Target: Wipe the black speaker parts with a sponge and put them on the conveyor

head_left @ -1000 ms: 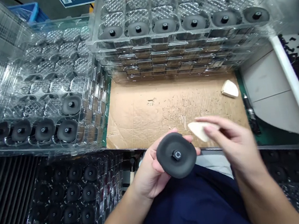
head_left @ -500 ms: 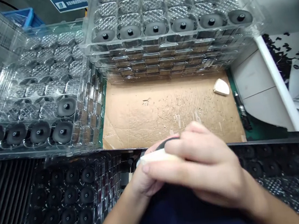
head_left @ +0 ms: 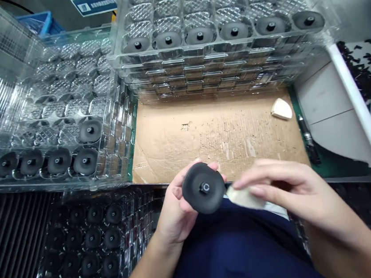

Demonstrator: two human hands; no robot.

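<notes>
My left hand (head_left: 180,206) grips a dark grey rounded disc (head_left: 194,180) by its edge, with the short central stem facing up at me. Between the thumb and fingers of my right hand (head_left: 284,185) is a cream-coloured sponge pad (head_left: 246,198), a little blurred. Its tip lies close to the right edge of the disc; I cannot tell whether they touch. A second cream wedge-shaped sponge (head_left: 281,109) rests on the right part of the cardboard sheet (head_left: 166,145).
Clear plastic trays (head_left: 196,59) are stacked at the back, with discs in the front row. Another tray stack (head_left: 111,134) stands at left. A black pen-like tool (head_left: 308,138) lies right of the cardboard. Small black parts (head_left: 360,65) fill a white bin (head_left: 346,94).
My hands have moved apart. The disc, mostly hidden before, now shows its stem side, and the sponge pad has shifted right, off it. The whole view has shifted slightly.
</notes>
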